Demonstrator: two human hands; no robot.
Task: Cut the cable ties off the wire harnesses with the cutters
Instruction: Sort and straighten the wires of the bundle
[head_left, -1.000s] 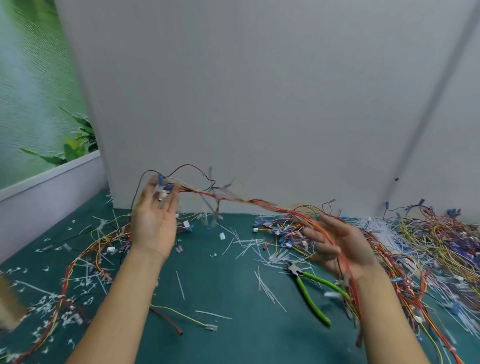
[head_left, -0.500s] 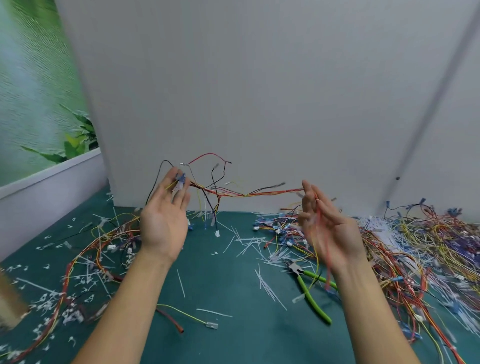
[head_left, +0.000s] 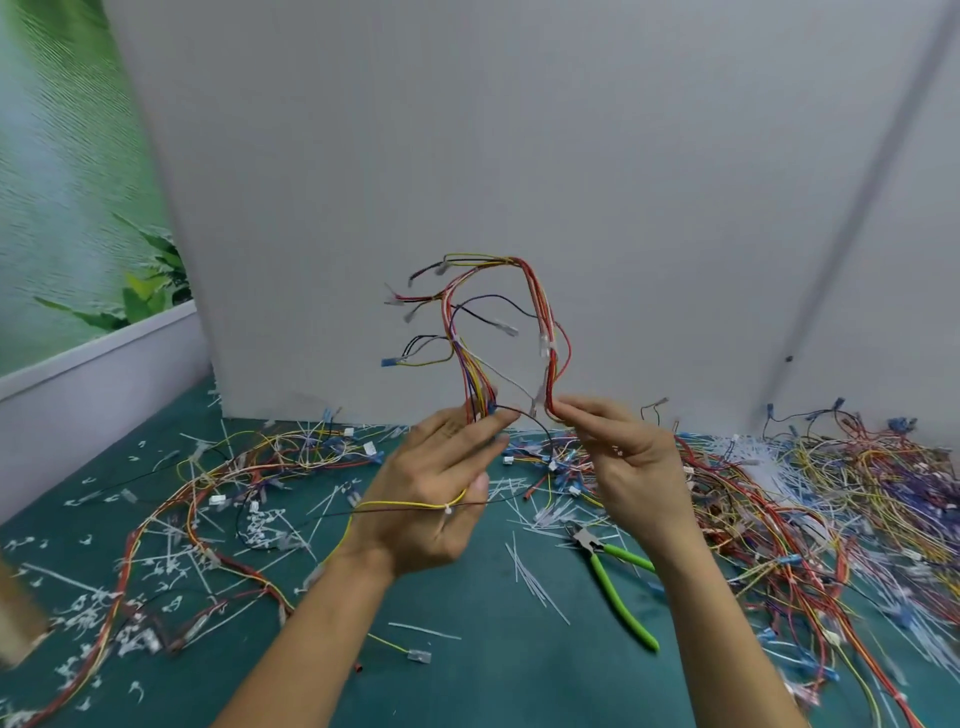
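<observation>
Both hands hold one wire harness (head_left: 540, 312) up.
The left hand (head_left: 431, 499) pinches one end, the right hand (head_left: 628, 467) pinches the other, and the bundle arches upward from both grips. A yellow strand with a white cable tie (head_left: 447, 510) crosses the left palm. The cutters (head_left: 618, 587) lie on the table (head_left: 467, 675) below the right wrist.

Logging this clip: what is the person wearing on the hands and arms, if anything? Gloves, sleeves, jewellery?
Nothing worn shows. The left hand and right hand are bare, with no gloves, rings or tape. The left forearm and right forearm are bare down to the bottom edge of the picture: no sleeve, watch or wristband.
</observation>
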